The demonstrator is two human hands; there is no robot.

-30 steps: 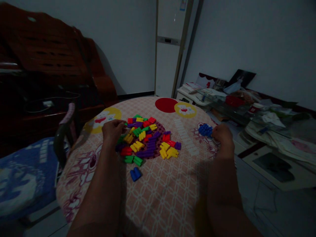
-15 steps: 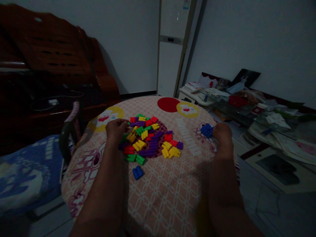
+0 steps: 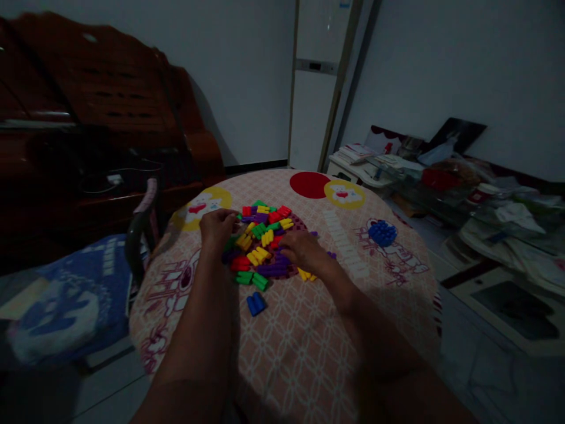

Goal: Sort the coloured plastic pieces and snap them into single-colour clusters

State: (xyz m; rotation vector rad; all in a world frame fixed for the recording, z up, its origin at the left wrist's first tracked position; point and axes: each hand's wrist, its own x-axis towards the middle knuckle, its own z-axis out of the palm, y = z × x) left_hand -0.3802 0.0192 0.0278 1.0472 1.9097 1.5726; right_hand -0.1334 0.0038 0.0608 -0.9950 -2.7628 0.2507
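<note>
On my feed, the pile of blocks (image 3: 267, 237) lies toward eleven o'clock on the surface (image 3: 300, 347). The left hand (image 3: 216, 228) is at its ten o'clock, the right hand (image 3: 305, 248) at three; I can't tell whether either's fingers grip anything. I'd expect light, stiff plastic, best pinched across opposite sides.

L hand (image 3: 217, 227) at L edge of multicolor blk group (image 3: 258, 256); R hand (image 3: 304, 250) over R side. Blue blk cluster (image 3: 382, 233) sits apart, to R, on patterned tbl cloth (image 3: 295, 347). Blue pc (image 3: 256, 304) lies nearer wearer.
</note>
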